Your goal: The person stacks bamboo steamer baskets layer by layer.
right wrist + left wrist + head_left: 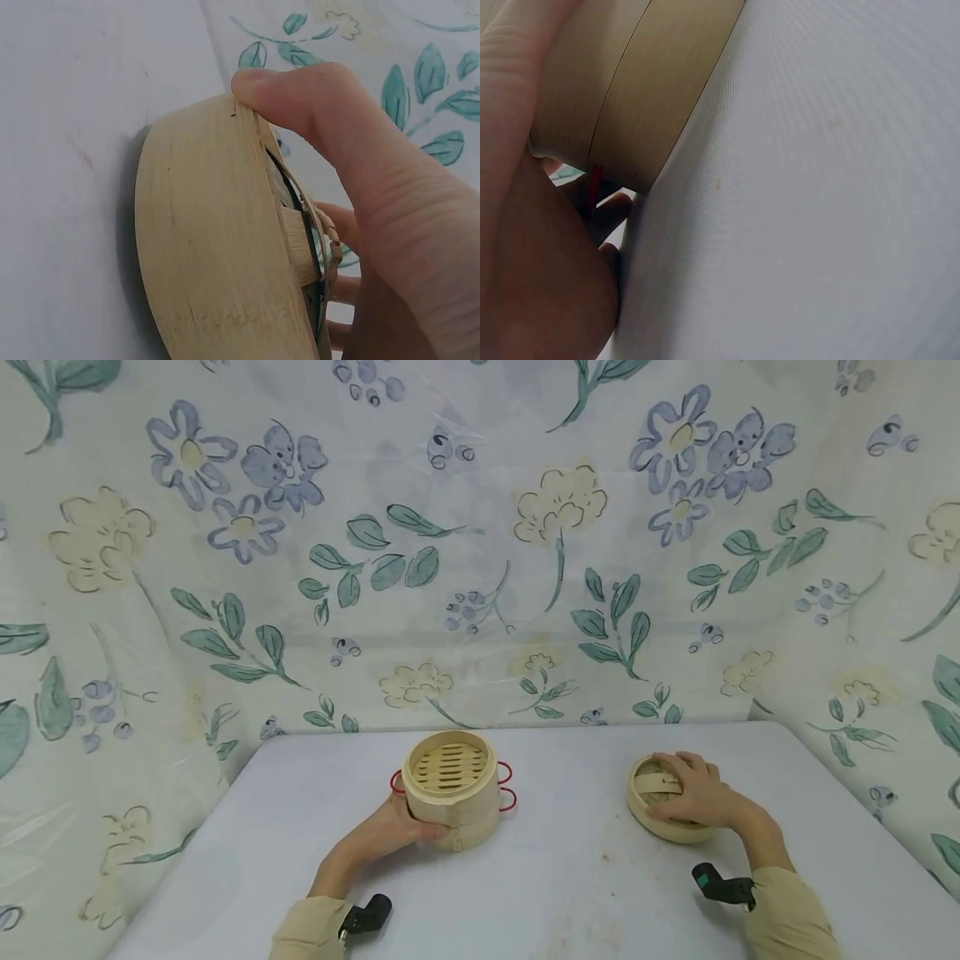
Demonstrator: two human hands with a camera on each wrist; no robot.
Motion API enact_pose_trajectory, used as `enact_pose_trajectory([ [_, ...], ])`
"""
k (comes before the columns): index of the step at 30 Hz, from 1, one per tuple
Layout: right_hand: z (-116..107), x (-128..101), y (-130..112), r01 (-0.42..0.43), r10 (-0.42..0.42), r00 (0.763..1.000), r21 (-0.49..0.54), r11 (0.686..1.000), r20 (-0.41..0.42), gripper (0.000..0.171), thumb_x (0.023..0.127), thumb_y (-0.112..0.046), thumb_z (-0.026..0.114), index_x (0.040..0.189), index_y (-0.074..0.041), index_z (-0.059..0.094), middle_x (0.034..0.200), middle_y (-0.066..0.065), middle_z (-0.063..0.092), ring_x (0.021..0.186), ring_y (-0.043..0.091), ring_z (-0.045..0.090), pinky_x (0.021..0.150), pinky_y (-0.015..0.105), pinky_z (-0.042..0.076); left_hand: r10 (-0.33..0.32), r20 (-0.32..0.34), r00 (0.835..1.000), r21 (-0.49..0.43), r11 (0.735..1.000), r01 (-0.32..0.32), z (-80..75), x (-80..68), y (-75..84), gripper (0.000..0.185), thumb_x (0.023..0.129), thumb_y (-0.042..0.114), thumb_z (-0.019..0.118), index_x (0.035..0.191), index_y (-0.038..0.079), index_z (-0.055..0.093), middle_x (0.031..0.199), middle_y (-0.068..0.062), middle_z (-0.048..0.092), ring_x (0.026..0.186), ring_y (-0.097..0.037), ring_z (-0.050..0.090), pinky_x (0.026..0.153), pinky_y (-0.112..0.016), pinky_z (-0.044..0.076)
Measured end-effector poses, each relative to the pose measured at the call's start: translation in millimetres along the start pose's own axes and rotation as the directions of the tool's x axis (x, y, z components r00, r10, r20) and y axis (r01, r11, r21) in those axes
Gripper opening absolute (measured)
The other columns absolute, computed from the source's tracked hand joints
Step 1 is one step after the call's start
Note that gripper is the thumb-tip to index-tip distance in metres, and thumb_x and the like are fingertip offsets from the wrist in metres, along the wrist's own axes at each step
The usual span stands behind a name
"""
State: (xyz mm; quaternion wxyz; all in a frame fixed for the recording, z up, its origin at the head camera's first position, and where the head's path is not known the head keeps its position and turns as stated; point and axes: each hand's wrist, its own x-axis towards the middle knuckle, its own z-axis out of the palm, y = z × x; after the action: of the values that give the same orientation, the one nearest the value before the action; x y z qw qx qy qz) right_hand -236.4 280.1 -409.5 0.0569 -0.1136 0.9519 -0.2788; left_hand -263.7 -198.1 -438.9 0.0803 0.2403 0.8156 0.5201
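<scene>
A bamboo steamer [463, 810] of two stacked tiers stands left of centre on the table, its slatted top uncovered. Red loop handles [507, 798] stick out on its right side, and another shows on its left. My left hand [396, 822] grips the left side, thumb across the front wall; the left wrist view shows fingers behind the wall by a red loop [594, 191]. To the right lies the round bamboo lid [651, 817], with a strap handle [660, 783] on top. My right hand [697, 793] holds the lid from above, its thumb [281, 94] on the rim.
Both steamer parts are on a white table [555, 877] with small brownish specks. A floral sheet [480, 543] hangs behind the table and along its sides. Black wrist devices [367, 914] are worn at both sleeves.
</scene>
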Motion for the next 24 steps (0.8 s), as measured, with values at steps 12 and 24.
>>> enact_pose_trajectory([
  [12, 5, 9, -19, 0.029, -0.028, 1.000, 0.028, 0.999, -0.012, 0.092, 0.081, -0.049, 0.073, 0.151, -0.008, 0.031, 0.150, 0.035, 0.019, 0.130, 0.057, 0.020, 0.089, 0.077, 0.033, -0.048, -0.005, 0.999, 0.028, 0.998, 0.048, 0.0, -0.6, 2.9, 0.094, 0.073, 0.021, 0.087, 0.149, 0.017, 0.030, 0.145, -0.002, 0.049, 0.133, -0.018, 0.041, 0.114, -0.044, 0.025],
  [24, 1, 30, -48, 0.046, -0.046, 0.999, -0.001, 0.999, -0.009, 0.092, 0.081, -0.053, 0.071, 0.153, -0.011, 0.032, 0.151, 0.030, 0.022, 0.130, 0.053, 0.022, 0.090, 0.075, 0.033, -0.002, 0.012, 1.000, 0.023, 1.000, 0.001, -2.0, -0.5, -1.8, 0.093, 0.075, 0.021, 0.086, 0.149, 0.018, 0.030, 0.144, -0.004, 0.050, 0.133, -0.021, 0.043, 0.113, -0.046, 0.028],
])
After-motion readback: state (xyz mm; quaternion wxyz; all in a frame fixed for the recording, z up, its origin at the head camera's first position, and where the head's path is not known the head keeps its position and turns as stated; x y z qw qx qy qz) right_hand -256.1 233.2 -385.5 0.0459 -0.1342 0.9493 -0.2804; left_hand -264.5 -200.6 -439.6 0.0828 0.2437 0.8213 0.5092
